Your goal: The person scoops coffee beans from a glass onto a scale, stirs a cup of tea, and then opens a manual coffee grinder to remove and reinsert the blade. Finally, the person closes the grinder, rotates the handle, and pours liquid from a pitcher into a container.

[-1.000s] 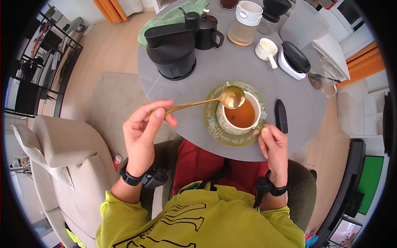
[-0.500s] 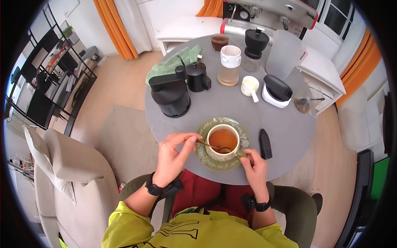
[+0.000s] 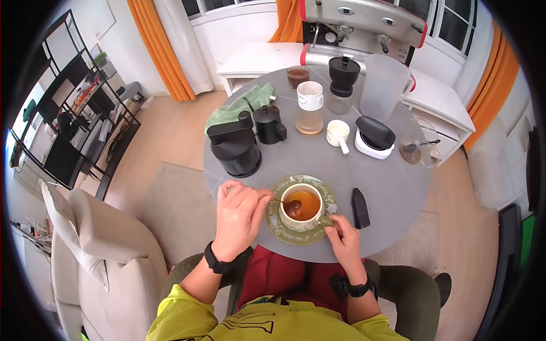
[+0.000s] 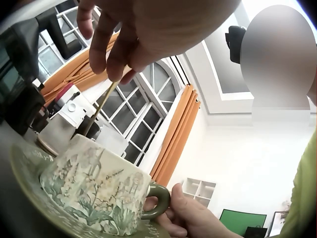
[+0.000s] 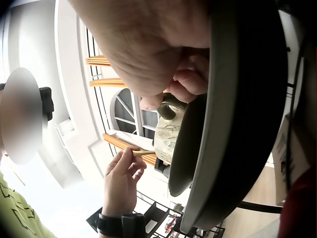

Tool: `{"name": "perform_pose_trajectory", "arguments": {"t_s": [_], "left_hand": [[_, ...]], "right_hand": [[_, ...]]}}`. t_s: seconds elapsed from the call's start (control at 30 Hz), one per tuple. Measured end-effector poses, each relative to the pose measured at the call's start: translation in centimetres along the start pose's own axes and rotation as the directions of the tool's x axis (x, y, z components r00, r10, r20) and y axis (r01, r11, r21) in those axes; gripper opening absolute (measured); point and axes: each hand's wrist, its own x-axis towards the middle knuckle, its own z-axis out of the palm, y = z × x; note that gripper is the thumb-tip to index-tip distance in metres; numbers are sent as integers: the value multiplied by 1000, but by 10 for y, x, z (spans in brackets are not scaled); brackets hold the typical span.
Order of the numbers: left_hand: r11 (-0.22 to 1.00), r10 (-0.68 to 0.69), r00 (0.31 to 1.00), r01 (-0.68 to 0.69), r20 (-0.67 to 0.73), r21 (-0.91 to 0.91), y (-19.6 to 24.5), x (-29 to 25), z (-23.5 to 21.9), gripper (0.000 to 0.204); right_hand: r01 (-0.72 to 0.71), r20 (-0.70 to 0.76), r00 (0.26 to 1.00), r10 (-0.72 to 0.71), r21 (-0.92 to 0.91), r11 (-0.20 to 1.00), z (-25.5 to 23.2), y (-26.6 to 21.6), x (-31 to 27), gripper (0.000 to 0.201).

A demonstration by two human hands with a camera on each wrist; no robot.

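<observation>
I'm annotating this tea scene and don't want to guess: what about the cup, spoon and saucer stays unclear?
Head view: the grip end of the spoon, hidden by the left hand.
Head view: part of the teacup's handle, covered by the right hand.
Left wrist view: the spoon's bowl, behind the teacup's wall.
Head view: much of the saucer's lettering, too small.

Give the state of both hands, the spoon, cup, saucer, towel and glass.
Cup: upright, holding amber liquid
Saucer: flat beneath the cup
Spoon: tilted, tip inside the cup
Left hand: pinching the spoon
Right hand: holding the cup's handle
Towel: crumpled
Glass: upright, holding dark liquid
</observation>
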Motion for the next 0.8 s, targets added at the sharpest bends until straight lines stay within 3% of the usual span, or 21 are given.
{"name": "perform_pose_trajectory", "arguments": {"t_s": [0.07,0.13,0.17,0.23,0.33,0.47,0.63,0.67,0.73,0.8], "left_hand": [[1000,-4,1000,4,11,-5,-1,-1,-3,9],[961,-172,979,192,114,-200,-1,-3,-2,11],[962,-174,978,194,112,-193,-1,-3,-1,11],[873,-299,939,341,170,-348,-4,-2,5,14],[805,-337,918,396,207,-441,-5,-5,19,16],[814,-365,916,400,165,-421,-1,-1,28,15],[977,-115,993,110,-19,-184,1,7,26,9],[976,-119,993,116,-4,-187,1,8,24,9],[1000,7,999,-8,-52,-17,0,9,18,7],[1000,1,1000,-1,-10,27,2,8,9,7]], "right_hand": [[9,0,1000,-9,12,1000,1,-2,0,20],[25,0,1000,-25,-9,1000,1,-2,0,20],[27,4,1000,-27,-3,1000,1,-2,0,20],[23,3,1000,-23,-1,1000,0,-1,0,20],[11,6,1000,-11,-21,1000,-1,-6,0,20],[12,4,1000,-12,-22,1000,-1,-3,-1,19],[3,11,1000,-3,-46,999,-2,-7,1,19],[-12,9,1000,12,-45,999,-2,-8,1,19],[32,3,1000,-31,-54,998,-2,-8,2,19],[-1,7,1000,1,-54,999,-2,-7,2,20]]}}
